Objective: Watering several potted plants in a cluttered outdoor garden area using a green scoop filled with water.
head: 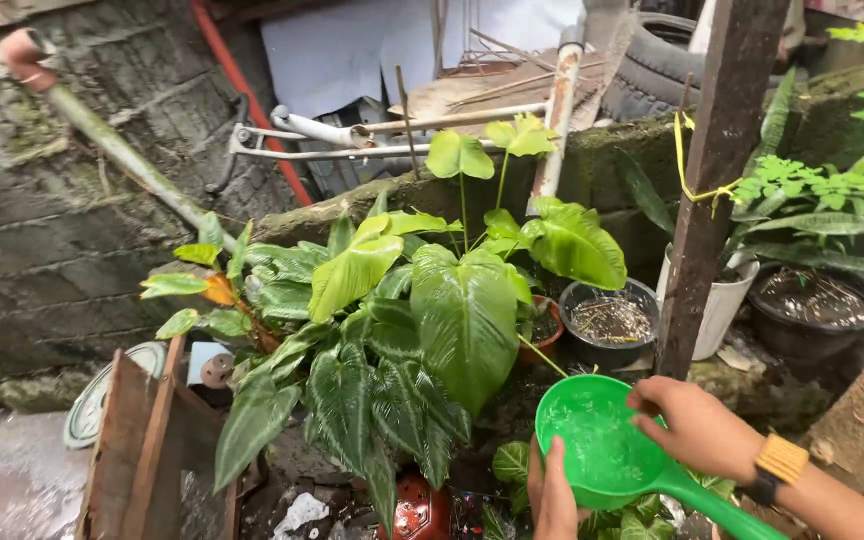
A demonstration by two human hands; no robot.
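The green dipper [607, 445] sat low in my view, right of centre, just in front of the leafy plant [422, 330]. Its long axis ran on a slant: the round bowl pointed up and to the left, toward the plant, and the handle ran down to the right, out toward the bottom edge. The bowl's open side faced up at me and looked wet inside.

My right hand [697, 425] lay over the bowl's right rim, fingers curled onto the edge and thumb side turned inward, closed on the dipper. The wrist carried a yellow band [780, 460], and the forearm ran off to the bottom right corner. My left hand [555, 495] came up from the bottom edge with the fingers straight and pressed flat against the bowl's lower left side; I could not tell whether it gripped or merely steadied.

Behind the dipper the plant spread big heart-shaped leaves, dark striped ones low and paler green ones higher. To its right stood a dark pot [610, 322] of soil, a white pot [720, 305] and a wider black pot [812, 305], with a wooden post [717, 170] rising between them. A mossy block wall [72, 200] closed the left side, crossed by a slanting pipe [122, 150]. Old tyres [657, 60] and scrap timber lay along the top. Wooden boards [147, 450] stood at the bottom left.
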